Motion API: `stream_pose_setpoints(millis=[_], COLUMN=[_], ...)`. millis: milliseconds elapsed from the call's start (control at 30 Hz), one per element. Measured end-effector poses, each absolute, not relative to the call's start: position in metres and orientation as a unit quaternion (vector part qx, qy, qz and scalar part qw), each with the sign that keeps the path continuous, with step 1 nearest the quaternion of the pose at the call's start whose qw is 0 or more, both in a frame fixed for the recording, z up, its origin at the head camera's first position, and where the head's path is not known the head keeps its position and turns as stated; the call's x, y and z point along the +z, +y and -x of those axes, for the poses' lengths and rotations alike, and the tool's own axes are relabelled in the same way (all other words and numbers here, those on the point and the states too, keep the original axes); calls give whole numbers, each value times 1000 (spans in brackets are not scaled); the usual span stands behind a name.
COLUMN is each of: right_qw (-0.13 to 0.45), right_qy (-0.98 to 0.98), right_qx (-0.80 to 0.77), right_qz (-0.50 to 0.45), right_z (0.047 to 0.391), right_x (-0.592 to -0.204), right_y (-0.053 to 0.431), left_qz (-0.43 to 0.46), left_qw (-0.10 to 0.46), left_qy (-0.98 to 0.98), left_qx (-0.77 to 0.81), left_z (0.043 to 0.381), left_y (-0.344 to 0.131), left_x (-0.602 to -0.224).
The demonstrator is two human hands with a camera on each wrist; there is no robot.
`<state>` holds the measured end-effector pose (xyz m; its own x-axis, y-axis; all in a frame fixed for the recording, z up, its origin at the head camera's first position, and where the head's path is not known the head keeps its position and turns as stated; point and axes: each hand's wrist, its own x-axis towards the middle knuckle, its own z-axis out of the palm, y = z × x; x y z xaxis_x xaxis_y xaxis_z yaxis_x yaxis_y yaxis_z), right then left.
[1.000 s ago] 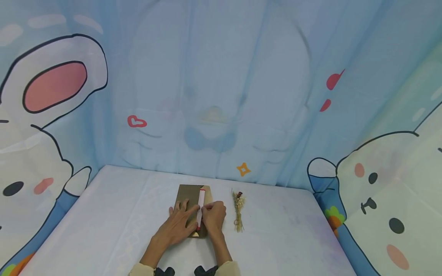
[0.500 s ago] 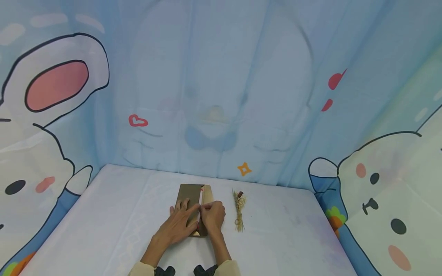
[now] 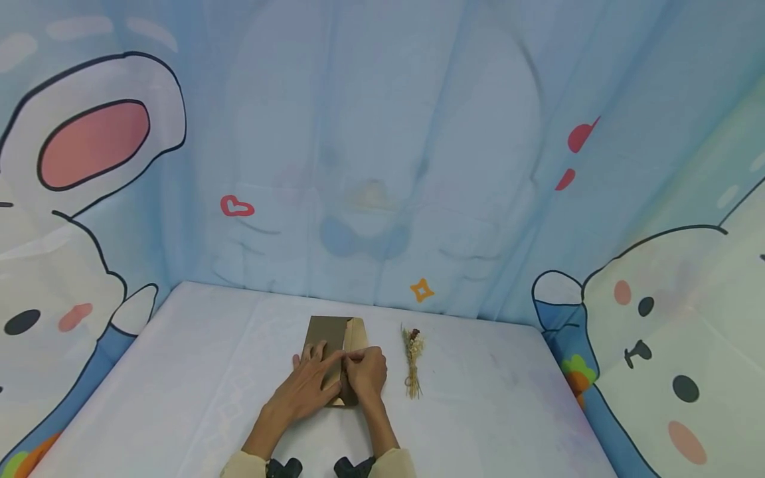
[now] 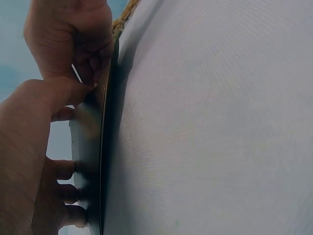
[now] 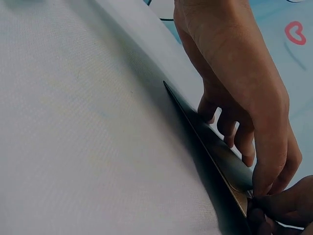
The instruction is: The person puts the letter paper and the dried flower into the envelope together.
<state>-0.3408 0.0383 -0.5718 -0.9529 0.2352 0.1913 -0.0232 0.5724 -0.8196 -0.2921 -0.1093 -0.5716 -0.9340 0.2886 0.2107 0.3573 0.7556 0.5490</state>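
Observation:
A flat dark brown envelope (image 3: 327, 330) lies on the table, its tan flap (image 3: 357, 334) folded out along the right side. My left hand (image 3: 303, 388) rests on the dark panel with its fingers spread, the index finger reaching to the envelope's mouth. Opposite that fingertip, my right hand (image 3: 367, 373) has its fingers curled and pinches the edge of a white card at the mouth; the card is almost wholly hidden beneath the dark panel. In the left wrist view, the envelope (image 4: 89, 142) shows edge-on, with both hands' fingertips meeting over it.
A small bunch of dried flowers (image 3: 413, 362), tied at its stems, lies to the right of the right hand. A white cloth covers the table (image 3: 490, 392). Behind it hangs a blue curtain (image 3: 287, 146) printed with cartoon rabbits.
The white card with red ends, earlier a clear strip along the mouth, has slid left under the dark panel. My right hand has moved slightly left with it; my left hand stays put.

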Motion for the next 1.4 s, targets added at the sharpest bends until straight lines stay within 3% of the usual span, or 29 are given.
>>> stream_pose_setpoints(millis=[500, 800, 933, 1400], right_qw=[145, 316, 355, 334], right_qy=[-870, -818, -820, -820], right_qx=[472, 478, 442, 434], right_qz=[12, 38, 84, 168], right_z=[335, 334, 334, 335], right_x=[-566, -564, -565, -570], right_y=[51, 88, 114, 162], left_qz=[167, 164, 166, 169], left_qw=[52, 56, 47, 42], left_qy=[-934, -932, -929, -930], left_qx=[-311, -317, -326, -324], left_z=[290, 289, 287, 285], left_y=[-109, -105, -103, -104], left_x=[-570, -570, -570, -568])
